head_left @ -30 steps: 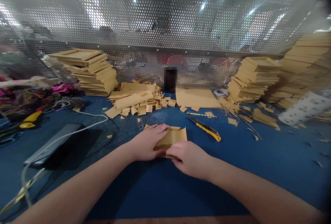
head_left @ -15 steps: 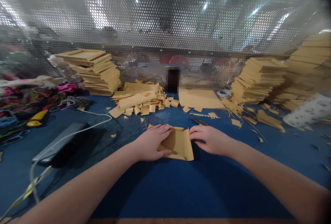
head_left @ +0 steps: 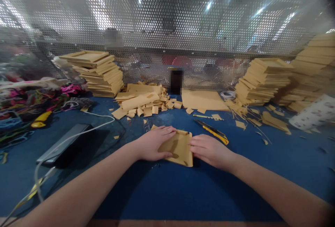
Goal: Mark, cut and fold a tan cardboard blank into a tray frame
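Note:
A small piece of tan cardboard (head_left: 179,149) with raised edges, like a shallow tray, lies on the blue table in front of me. My left hand (head_left: 155,144) rests flat across its left part, fingers stretched out and thumb apart. Against the upright right flap, my right hand (head_left: 206,149) has its fingers close together, gripping the edge; the thumb is mostly hidden. A yellow box cutter (head_left: 215,134) lies just beyond my right hand. Partly behind my left hand, a dark ruler-like strip (head_left: 147,125) is on the table.
Folded cardboard trays stand in stacks at the left (head_left: 101,75) and right (head_left: 264,80). Cardboard scraps (head_left: 146,103) are heaped ahead, beside a flat sheet (head_left: 204,100). A black power adapter (head_left: 68,145) with a white cable, tangled yarn (head_left: 26,97) and a patterned white roll (head_left: 314,113) lie around.
The cardboard's right flap went from leaning outward to standing more upright. My right hand moved slightly toward me and closed against it, uncovering the box cutter. My left hand stayed nearly still.

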A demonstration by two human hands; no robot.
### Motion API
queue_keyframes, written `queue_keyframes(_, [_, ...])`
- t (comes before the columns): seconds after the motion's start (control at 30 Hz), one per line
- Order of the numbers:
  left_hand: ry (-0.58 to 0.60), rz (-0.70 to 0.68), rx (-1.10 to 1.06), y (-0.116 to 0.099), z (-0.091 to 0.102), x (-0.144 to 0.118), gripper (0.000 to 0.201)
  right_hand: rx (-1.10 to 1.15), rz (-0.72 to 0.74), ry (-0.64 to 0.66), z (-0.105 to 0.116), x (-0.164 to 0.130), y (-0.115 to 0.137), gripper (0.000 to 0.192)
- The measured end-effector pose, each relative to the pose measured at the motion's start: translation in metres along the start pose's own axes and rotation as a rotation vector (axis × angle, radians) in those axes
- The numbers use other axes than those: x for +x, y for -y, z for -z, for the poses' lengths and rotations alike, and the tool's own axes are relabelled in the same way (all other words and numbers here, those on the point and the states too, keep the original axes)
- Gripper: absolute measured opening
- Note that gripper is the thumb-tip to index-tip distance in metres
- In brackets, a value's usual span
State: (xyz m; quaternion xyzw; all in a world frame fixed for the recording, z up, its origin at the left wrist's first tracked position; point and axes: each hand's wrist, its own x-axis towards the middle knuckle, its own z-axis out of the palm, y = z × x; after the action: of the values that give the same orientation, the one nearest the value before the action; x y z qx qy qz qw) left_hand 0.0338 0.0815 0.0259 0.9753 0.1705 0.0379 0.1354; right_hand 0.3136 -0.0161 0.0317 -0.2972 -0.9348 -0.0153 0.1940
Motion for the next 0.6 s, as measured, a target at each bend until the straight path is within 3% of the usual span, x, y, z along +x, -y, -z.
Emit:
queue_keyframes(0.33, [0.023,-0.081,-0.044,0.005,0.009,-0.002,0.084,-0.068,0.133,0.152,0.002,0.012,0.006,0.017])
queue_keyframes(0.6, [0.021,-0.087,-0.064,0.005,0.009,-0.002,0.083,-0.194,0.384,0.22,0.013,0.024,0.002,0.022])
